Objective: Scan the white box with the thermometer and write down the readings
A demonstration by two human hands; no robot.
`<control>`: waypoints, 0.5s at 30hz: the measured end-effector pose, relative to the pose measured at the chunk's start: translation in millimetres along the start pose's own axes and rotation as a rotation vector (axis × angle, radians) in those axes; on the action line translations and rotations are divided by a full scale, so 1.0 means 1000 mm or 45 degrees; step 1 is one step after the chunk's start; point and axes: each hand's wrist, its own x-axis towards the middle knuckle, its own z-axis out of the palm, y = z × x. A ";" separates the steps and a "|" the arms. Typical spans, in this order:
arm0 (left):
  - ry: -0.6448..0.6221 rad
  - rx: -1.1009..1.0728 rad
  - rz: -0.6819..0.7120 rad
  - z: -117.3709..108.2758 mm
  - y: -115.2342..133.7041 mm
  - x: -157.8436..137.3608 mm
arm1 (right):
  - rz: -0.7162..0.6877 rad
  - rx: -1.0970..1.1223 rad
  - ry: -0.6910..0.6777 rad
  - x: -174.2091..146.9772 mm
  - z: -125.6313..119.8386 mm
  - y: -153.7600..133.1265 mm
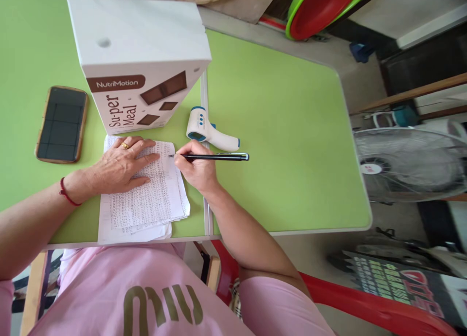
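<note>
Several handwritten sheets of paper [146, 204] lie stacked near the front edge of the green table. My left hand [126, 165] rests flat on the top sheet, fingers spread, with a ring on one finger and a red cord at the wrist. A black pen [219, 156] is pinched in my right hand [197, 168], its tip at the right side of the written page. Just beyond my right hand a white and blue infrared thermometer [213, 132] lies on its side. The white NutriMotion box [146, 68] stands right behind the papers.
A smartphone [62, 124] with a dark screen lies left of the box. The green table [288, 132] has a seam near my right hand. Past its right end stands a large fan [408, 166]. A red chair [365, 297] is below, and red and green basins [321, 10] are behind.
</note>
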 end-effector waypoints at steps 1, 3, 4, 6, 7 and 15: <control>-0.004 0.000 -0.002 0.000 0.000 0.000 | -0.003 0.007 0.005 0.000 0.000 0.000; -0.012 0.000 -0.007 -0.001 0.001 0.000 | -0.024 0.032 0.021 0.000 0.000 0.001; -0.013 0.002 -0.009 -0.001 0.001 0.000 | -0.036 0.045 0.029 0.000 0.000 0.001; -0.006 0.002 -0.002 -0.001 0.000 0.001 | -0.041 0.055 0.049 0.000 -0.001 0.002; 0.004 -0.001 0.004 -0.001 -0.001 0.001 | -0.035 0.046 0.059 0.000 -0.002 0.001; 0.618 0.013 -0.095 -0.022 0.001 0.002 | -0.269 -0.228 0.055 -0.003 -0.008 -0.007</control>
